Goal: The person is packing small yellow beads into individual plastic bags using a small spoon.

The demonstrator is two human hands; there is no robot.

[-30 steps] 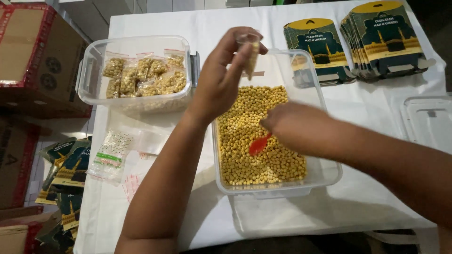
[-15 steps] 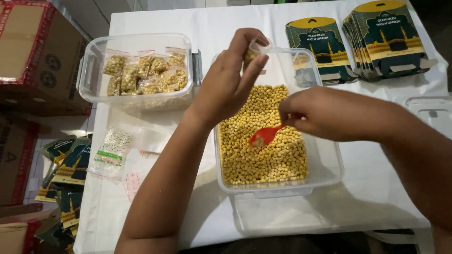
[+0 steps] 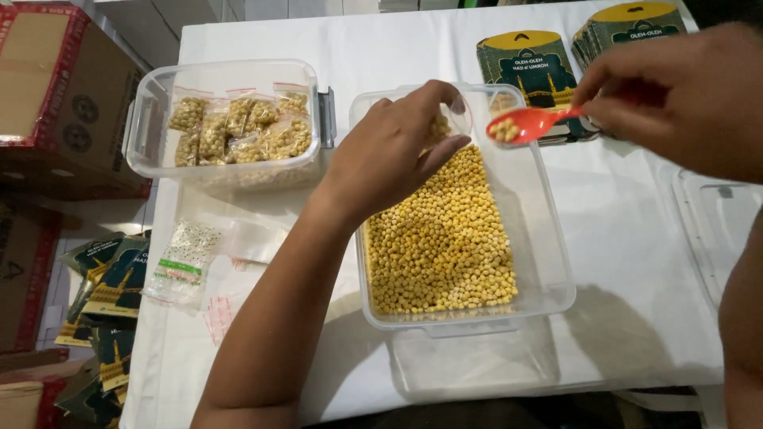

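Over the tub (image 3: 548, 262) of yellow chickpeas (image 3: 441, 242), the left hand (image 3: 393, 155) pinches a small clear bag (image 3: 445, 123) between thumb and fingers, holding its mouth up and open toward the right. Some chickpeas already sit inside the bag. The hand is closed on the bag's upper part and hangs just above the far end of the heap, near the tub's back wall.

To the right, the right hand (image 3: 683, 95) grips the handle of a red spoon (image 3: 528, 123) in closed fingers. The spoon's bowl carries a few chickpeas and is held level, just beside the bag's mouth but not touching it. It hovers over the tub's far right corner.

The tub stands on a white table (image 3: 620, 318), about in the middle, with the chickpeas covering most of its floor and a bare strip along the right side.

At the left, a second clear tub (image 3: 143, 119) holds a row of filled, sealed bags (image 3: 238, 127). Near it on the table lies a bundle of empty bags (image 3: 183, 262). At the far right of the table lie stacks of dark green and gold card sleeves (image 3: 540, 67). A clear lid (image 3: 715, 230) rests at the table's right edge. Cardboard boxes (image 3: 56, 95) stand on the floor to the left.
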